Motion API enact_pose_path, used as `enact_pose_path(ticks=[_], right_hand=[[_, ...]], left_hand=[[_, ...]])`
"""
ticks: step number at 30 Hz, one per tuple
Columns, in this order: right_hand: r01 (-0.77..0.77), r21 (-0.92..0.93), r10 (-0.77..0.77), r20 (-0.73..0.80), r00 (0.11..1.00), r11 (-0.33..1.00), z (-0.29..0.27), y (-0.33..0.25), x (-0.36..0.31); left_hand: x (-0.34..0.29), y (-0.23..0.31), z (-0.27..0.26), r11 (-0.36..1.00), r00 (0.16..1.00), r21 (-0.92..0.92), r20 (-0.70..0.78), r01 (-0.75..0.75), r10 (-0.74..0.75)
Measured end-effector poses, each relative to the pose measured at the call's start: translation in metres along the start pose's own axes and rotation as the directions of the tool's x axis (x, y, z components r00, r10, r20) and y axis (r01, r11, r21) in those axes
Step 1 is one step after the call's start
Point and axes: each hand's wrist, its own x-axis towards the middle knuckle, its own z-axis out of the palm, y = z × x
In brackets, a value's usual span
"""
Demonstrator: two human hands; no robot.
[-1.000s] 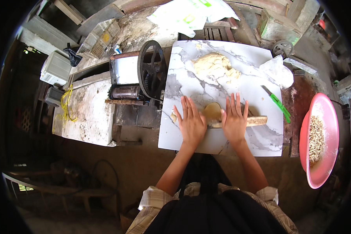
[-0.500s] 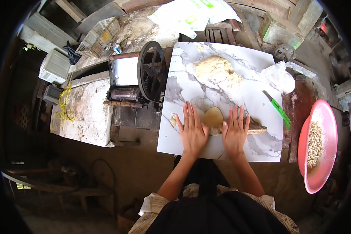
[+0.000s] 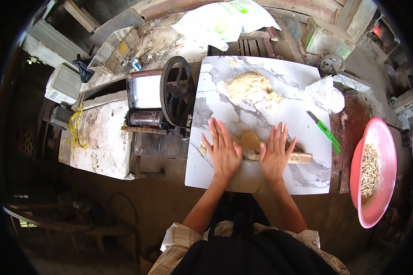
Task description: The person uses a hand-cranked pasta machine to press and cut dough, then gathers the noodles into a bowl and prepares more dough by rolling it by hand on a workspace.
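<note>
Both hands lie flat, fingers stretched forward, over a wooden rolling pin (image 3: 300,158) on a white marble-patterned board (image 3: 293,107). My left hand (image 3: 223,151) covers the pin's left end, and my right hand (image 3: 274,153) rests across its right part, with the pin's end sticking out beyond. Between the hands, a flattened piece of dough (image 3: 250,140) shows just past the pin; its near part is hidden. Farther up the board sits a large, rough lump of pale dough (image 3: 248,86). A small dough scrap (image 3: 203,149) lies beside my left hand.
A green-handled cutter knife (image 3: 326,134) and a clear plastic bag (image 3: 326,94) lie at the board's right. Beyond stands a pink basin (image 3: 390,160) with small dough pieces. Left of the board is a hand-cranked roller machine (image 3: 146,118) with a large black wheel (image 3: 176,91).
My hands have slid slightly forward over the rolling pin. Less of the flattened dough shows beyond the pin. The whole view has shifted a little.
</note>
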Motion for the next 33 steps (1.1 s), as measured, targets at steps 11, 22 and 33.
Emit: enact_pose_path(ticks=[11, 22, 33], right_hand=[[-0.131, -0.022, 0.124, -0.194, 0.973, 0.991, 0.028, 0.01, 0.086], [0.0, 0.124, 0.001, -0.01, 1.0, 0.992, -0.001, -0.001, -0.012], [-0.109, 0.06, 0.117, -0.15, 0.982, 0.992, 0.018, -0.003, 0.07]], left_hand=[[0.094, 0.006, 0.021, 0.998, 0.966, -0.013, -0.253, -0.056, 0.051], [-0.016, -0.018, 0.012, 0.981, 0.997, -0.187, -0.051, -0.059, 0.05], [0.071, -0.006, 0.019, 1.0, 0.976, -0.023, -0.219, 0.004, -0.009]])
